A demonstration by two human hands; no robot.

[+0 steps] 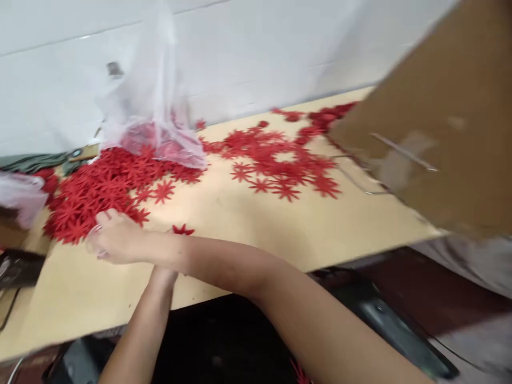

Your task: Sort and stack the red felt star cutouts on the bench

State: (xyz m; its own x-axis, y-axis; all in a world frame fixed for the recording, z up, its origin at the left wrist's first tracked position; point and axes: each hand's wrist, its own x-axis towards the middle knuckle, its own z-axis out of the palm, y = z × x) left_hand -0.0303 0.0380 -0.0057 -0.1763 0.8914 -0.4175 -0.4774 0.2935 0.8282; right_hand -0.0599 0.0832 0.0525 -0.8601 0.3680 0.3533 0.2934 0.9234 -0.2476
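My right arm reaches across my left one. At the front edge of a heap of red star-shaped flower pieces [108,184], my right hand [118,237] has its fingers curled. Something clear and shiny shows at those fingers, too blurred to name. My left hand [165,272] is mostly covered by the right forearm; only the wrist side shows, its fingers hidden. Just above the crossing, a single red flower piece [183,230] sticks out, close to where the left hand is; whether it is held cannot be seen.
A clear plastic bag [154,117] with red pieces stands behind the heap. More loose red flower pieces [276,160] lie across the pale table [224,213]. A big cardboard box [440,117] leans over the right side, beside a bent wire [366,189]. A white wall [248,53] closes the back.
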